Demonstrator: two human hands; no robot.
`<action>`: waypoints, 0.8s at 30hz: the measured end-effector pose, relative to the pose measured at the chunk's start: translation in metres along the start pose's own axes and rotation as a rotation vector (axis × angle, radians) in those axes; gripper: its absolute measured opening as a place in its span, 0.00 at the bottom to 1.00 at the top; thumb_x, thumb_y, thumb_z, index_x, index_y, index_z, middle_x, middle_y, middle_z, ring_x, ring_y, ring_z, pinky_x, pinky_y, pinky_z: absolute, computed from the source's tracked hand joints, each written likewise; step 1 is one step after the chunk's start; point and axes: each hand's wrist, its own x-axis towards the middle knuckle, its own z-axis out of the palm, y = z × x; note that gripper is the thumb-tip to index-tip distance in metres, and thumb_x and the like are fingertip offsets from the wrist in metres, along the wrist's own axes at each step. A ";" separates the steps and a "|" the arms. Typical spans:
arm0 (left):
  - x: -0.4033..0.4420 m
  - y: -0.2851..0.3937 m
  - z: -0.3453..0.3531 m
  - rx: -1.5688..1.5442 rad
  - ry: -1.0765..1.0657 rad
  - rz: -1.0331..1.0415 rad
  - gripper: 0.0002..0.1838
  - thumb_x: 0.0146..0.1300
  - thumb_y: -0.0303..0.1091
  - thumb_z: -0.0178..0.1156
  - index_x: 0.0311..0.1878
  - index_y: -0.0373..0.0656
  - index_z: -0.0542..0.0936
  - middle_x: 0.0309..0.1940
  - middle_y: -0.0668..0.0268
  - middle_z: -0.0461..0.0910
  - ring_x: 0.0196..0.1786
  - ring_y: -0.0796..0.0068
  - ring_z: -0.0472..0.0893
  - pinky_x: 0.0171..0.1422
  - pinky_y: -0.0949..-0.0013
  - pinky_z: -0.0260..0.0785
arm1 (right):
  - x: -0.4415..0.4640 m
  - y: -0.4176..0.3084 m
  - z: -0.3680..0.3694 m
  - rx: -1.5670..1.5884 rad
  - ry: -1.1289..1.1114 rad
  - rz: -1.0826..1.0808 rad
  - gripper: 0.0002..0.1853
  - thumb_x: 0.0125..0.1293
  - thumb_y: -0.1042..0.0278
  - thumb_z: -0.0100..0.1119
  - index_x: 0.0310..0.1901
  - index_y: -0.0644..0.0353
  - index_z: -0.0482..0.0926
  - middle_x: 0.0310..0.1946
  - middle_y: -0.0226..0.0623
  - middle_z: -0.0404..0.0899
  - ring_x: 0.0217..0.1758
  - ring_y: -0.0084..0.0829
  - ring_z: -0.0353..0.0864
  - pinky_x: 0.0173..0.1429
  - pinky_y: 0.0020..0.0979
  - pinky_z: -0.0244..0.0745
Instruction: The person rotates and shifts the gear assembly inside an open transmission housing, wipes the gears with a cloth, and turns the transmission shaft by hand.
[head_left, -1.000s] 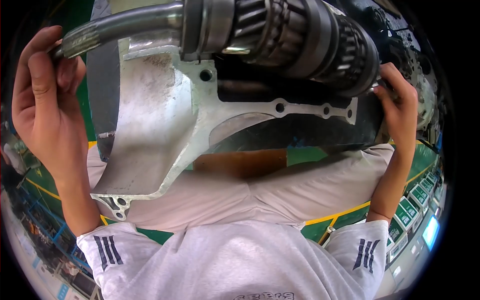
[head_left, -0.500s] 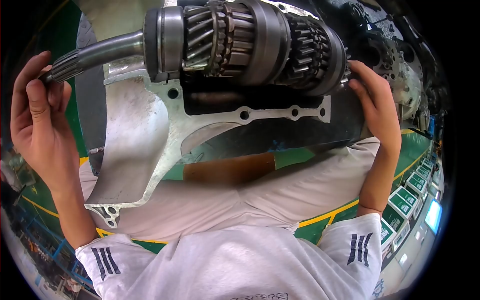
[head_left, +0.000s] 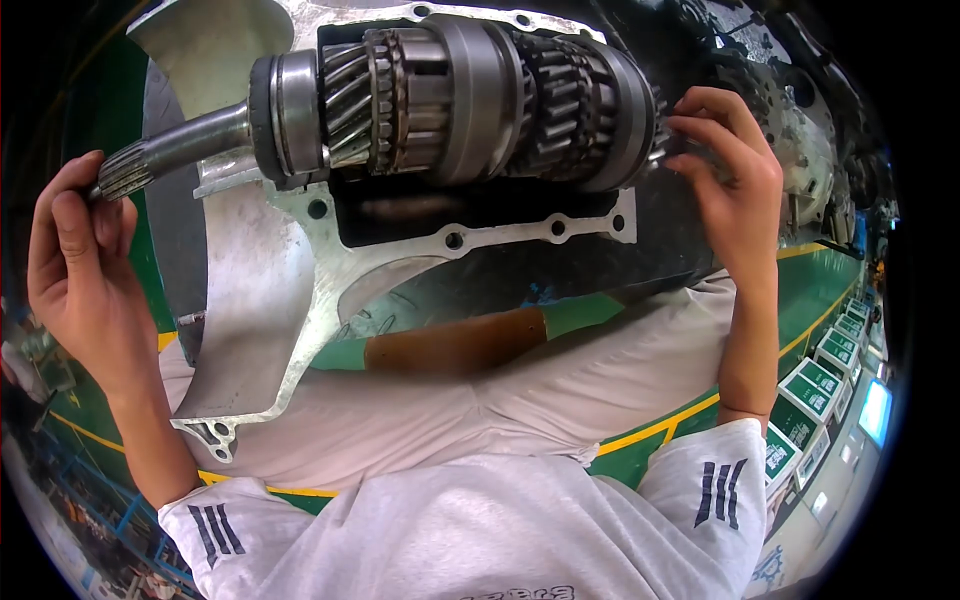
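A transmission gear shaft point(head_left: 485, 100) with several gears and a bearing lies lengthwise over the cavity of a cast metal gearbox housing point(head_left: 265, 265). My left hand point(head_left: 95, 270) is closed around the splined tip at the shaft's left end, thumb toward me. At the opposite end, the bent fingers of my right hand point(head_left: 735, 180) pinch the small end gear, its thumb below and fingers above. The shaft's underside is hidden in the dark cavity. Whether it rests fully in the housing I cannot tell.
My legs point(head_left: 470, 420) are under the near edge of the housing. Another cast metal part point(head_left: 805, 170) stands beyond my right hand. Green and white boxes point(head_left: 805, 395) line the floor at right, near a lit screen point(head_left: 876, 415). Yellow lines mark the green floor.
Shaft and housing appear further left and lower in view, the shaft slightly more than the housing. Both hands stay at the shaft's ends; the right fingers have shifted a little and spread.
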 end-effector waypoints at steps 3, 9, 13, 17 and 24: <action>-0.001 -0.002 0.006 0.003 0.052 0.015 0.18 0.82 0.38 0.58 0.62 0.33 0.83 0.40 0.70 0.79 0.39 0.88 0.72 0.48 0.81 0.73 | -0.001 0.000 0.003 -0.035 0.057 -0.017 0.16 0.48 0.90 0.69 0.41 0.70 0.82 0.46 0.37 0.81 0.46 0.36 0.84 0.50 0.32 0.79; -0.003 -0.004 0.006 -0.014 0.106 -0.030 0.16 0.83 0.37 0.57 0.60 0.34 0.83 0.40 0.71 0.79 0.39 0.88 0.74 0.49 0.80 0.73 | -0.007 0.004 0.018 -0.043 0.149 -0.019 0.21 0.50 0.87 0.74 0.45 0.67 0.76 0.48 0.39 0.78 0.45 0.39 0.83 0.52 0.35 0.80; -0.003 -0.002 0.005 -0.030 0.099 -0.044 0.16 0.83 0.37 0.57 0.59 0.34 0.83 0.39 0.71 0.78 0.39 0.88 0.73 0.53 0.79 0.77 | 0.003 0.002 -0.001 0.028 0.044 -0.097 0.20 0.60 0.81 0.72 0.54 0.65 0.78 0.52 0.43 0.81 0.51 0.46 0.83 0.57 0.38 0.79; -0.004 -0.003 0.000 -0.047 0.087 -0.060 0.17 0.82 0.38 0.56 0.59 0.33 0.83 0.38 0.70 0.76 0.39 0.86 0.71 0.56 0.78 0.77 | 0.001 0.021 -0.011 0.071 -0.227 -0.112 0.16 0.67 0.79 0.64 0.57 0.64 0.81 0.49 0.49 0.85 0.54 0.52 0.82 0.56 0.41 0.78; -0.002 -0.008 0.003 -0.054 0.136 -0.045 0.15 0.83 0.36 0.56 0.56 0.33 0.82 0.37 0.70 0.76 0.37 0.85 0.68 0.46 0.79 0.70 | 0.002 0.019 -0.010 -0.004 -0.159 -0.099 0.13 0.64 0.79 0.66 0.50 0.65 0.82 0.42 0.48 0.84 0.45 0.55 0.82 0.49 0.44 0.78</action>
